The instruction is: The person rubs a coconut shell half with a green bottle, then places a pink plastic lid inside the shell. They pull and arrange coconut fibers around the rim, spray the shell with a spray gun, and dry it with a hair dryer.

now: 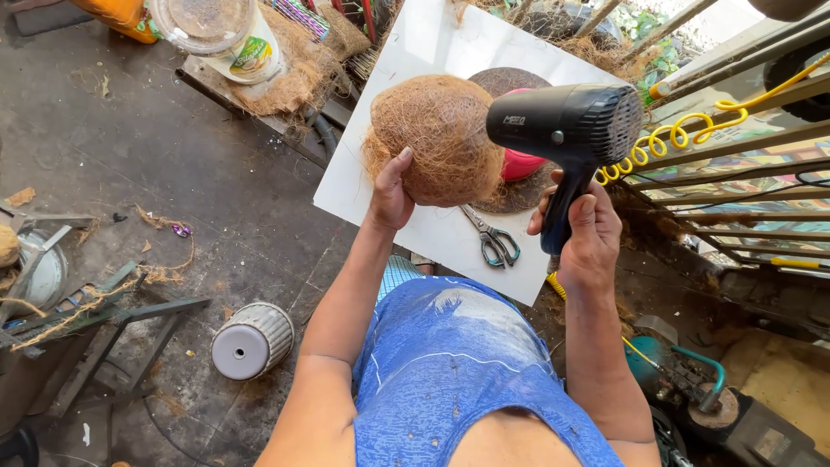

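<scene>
Two hands at work: our left hand point(391, 195) grips a coir dome point(441, 149), our right hand point(586, 235) clenches a black dryer point(562, 130) beside it; scissors point(493, 239) lie between them.

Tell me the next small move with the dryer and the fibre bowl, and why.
Probably turn the coconut-fibre bowl a little in the left hand. The right hand holds the black hair dryer with its nozzle close against the bowl's right side, so only that patch faces it.

Bright daylight falls from the upper right. The white board point(406, 78) glares, the floor point(130, 156) lies dimmer. Edges bend outward; focus stays sharp.
</scene>
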